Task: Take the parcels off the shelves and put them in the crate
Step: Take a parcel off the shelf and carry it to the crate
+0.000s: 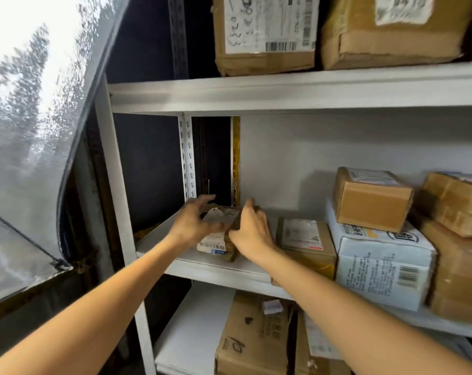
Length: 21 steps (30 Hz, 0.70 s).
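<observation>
A small brown parcel (220,234) with a crumpled white label sits at the left end of the middle shelf (218,269). My left hand (194,220) wraps its left side, fingers curled over the top. My right hand (252,231) presses on its right side. Both hands hold it; it rests on or just above the shelf board. The crate is not in view.
A flat brown parcel (307,239), a white bagged parcel (380,263) with a brown box (370,198) on top, and more boxes fill the shelf to the right. Large boxes (264,33) stand on the upper shelf, others (253,336) below. A wet window (26,117) is at left.
</observation>
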Motion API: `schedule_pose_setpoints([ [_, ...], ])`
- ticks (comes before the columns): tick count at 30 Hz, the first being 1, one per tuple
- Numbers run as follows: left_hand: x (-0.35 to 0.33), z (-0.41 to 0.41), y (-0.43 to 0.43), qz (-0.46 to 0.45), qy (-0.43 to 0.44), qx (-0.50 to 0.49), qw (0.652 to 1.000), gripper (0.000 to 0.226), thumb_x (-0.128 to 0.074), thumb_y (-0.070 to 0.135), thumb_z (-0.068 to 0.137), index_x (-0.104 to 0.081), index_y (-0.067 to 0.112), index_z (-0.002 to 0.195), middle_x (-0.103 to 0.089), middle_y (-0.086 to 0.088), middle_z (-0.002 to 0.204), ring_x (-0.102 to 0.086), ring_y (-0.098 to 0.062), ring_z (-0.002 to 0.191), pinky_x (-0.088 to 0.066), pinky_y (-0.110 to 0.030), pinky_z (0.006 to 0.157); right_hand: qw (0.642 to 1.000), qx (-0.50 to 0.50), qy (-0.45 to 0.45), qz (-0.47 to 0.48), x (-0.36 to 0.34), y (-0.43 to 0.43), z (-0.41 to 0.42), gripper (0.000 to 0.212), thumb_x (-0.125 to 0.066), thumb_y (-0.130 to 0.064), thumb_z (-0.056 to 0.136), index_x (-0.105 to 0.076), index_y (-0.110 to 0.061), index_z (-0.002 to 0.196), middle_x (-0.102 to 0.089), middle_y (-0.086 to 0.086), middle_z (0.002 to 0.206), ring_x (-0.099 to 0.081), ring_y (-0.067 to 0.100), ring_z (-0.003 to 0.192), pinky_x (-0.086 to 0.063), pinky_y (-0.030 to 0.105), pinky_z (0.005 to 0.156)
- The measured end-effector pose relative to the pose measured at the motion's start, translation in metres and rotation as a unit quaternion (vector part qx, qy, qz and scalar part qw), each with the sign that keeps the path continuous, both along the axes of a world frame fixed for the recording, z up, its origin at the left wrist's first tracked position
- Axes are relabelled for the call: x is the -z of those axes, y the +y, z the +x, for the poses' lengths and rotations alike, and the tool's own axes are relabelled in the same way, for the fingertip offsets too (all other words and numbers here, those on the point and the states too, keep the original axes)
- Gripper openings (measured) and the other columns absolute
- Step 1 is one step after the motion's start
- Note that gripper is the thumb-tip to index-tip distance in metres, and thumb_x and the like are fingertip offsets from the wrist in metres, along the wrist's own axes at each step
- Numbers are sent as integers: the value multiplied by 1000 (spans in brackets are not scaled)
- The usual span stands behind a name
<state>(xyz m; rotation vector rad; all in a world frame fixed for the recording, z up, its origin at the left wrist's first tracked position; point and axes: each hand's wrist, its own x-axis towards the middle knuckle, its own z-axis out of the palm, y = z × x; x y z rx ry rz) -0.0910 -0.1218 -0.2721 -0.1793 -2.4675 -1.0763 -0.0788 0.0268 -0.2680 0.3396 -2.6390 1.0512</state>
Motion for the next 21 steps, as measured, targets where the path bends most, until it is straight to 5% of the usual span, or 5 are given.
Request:
schedule_pose_setpoints([
  [7, 9, 12, 100, -57, -82, 24, 995, 52, -66, 52, 83, -66, 10, 114, -69, -7, 105, -63, -21, 95, -40, -23, 70, 982, 52, 46, 178, -10, 95, 41, 50, -56, -12, 92, -35, -5, 137, -45, 16, 135, -44, 32, 127, -39, 38, 100],
  [10, 24, 13, 122, 59, -170, 49, 983, 52, -62, 52, 87, -70, 2, 100, -69, -13, 96, -66, -33, 95, -55, -37, 78, 970, 56, 56, 228, 2, 124, 48, 40, -45, -16, 98, -42, -7, 137, -51, 13, 134, -51, 28, 121, -45, 36, 96],
  [13, 28, 19, 128, 204, -219, 95, 949, 46, -65, 42, 88, -66, 0, 107, -68, -16, 100, -67, -32, 92, -57, -48, 85, 965, 11, 71, 253, 18, 134, 50, 38, -43, -17, 99, -46, -8, 135, -50, 9, 136, -49, 25, 123, -44, 35, 100],
  [16, 27, 29, 118, 252, -245, 160, 922, 41, -67, 31, 88, -59, 5, 118, -68, -12, 104, -67, -24, 92, -58, -40, 78, 972, -4, 120, 204, 31, 140, 53, 30, -42, -23, 101, -56, -11, 124, -54, 3, 127, -48, 19, 120, -39, 30, 100],
  [21, 37, 52, 110, 305, -255, 156, 904, 74, -75, 17, 78, -39, 6, 142, -58, -14, 130, -61, -29, 112, -54, -40, 87, 966, 21, 176, 188, 46, 155, 68, 40, -58, -27, 95, -46, -12, 130, -43, -2, 133, -40, 15, 126, -43, 30, 101],
])
